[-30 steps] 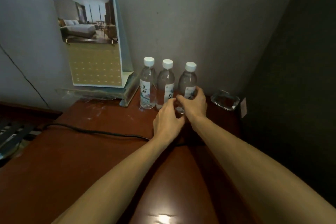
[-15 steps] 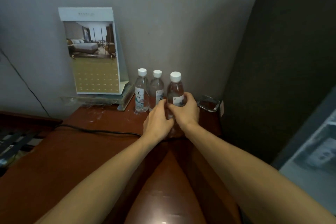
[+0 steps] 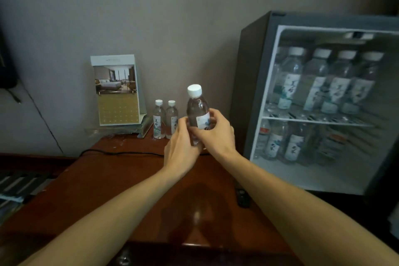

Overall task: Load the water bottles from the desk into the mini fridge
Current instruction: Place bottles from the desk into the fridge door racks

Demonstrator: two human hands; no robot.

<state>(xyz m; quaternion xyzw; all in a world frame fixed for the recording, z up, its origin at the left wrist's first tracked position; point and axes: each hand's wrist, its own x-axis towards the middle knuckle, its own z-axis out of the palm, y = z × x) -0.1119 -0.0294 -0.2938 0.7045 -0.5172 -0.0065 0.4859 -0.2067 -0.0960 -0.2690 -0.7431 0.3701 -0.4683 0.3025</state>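
Observation:
A clear water bottle (image 3: 197, 108) with a white cap is lifted off the brown desk (image 3: 103, 179). My right hand (image 3: 216, 134) grips its labelled lower half from the right. My left hand (image 3: 181, 149) wraps its base from the left. Two more capped bottles (image 3: 165, 120) stand together on the desk against the wall, just left of the held one. The mini fridge (image 3: 254, 84) stands open at the right, with several bottles on its upper and lower shelves.
A standing card with a room photo (image 3: 117, 93) leans on the wall at the desk's back left. A black cable (image 3: 121, 153) runs across the desk. A small dark object (image 3: 243, 197) lies near the fridge's base.
Both hands have raised the rightmost bottle off the desk and away from the other two. The view has swung right, bringing the open fridge into sight.

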